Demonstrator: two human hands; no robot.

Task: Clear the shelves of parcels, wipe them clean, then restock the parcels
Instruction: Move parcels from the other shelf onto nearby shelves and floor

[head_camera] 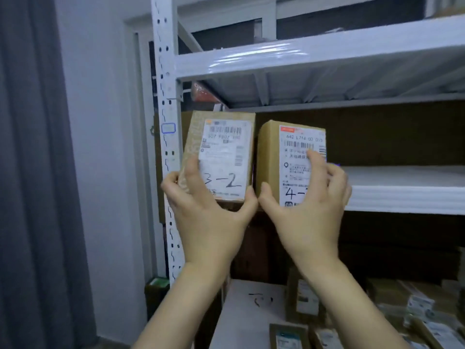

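Note:
Two small brown cardboard parcels stand upright side by side at the left end of the middle shelf (407,197) of a white metal rack. The left parcel (221,147) has a white label with "3-2" written on it; my left hand (208,210) grips its lower part, thumb at its bottom right corner. The right parcel (289,157) has a label with a handwritten "4-"; my right hand (309,205) grips it, fingers across the label. The rest of that shelf, to the right, is bare white.
The rack's perforated upright post (167,137) rises just left of the parcels. The upper shelf (302,56) hangs close above them. Below, several labelled parcels (304,301) and a large white box (246,313) lie piled. A grey curtain (32,172) hangs at the far left.

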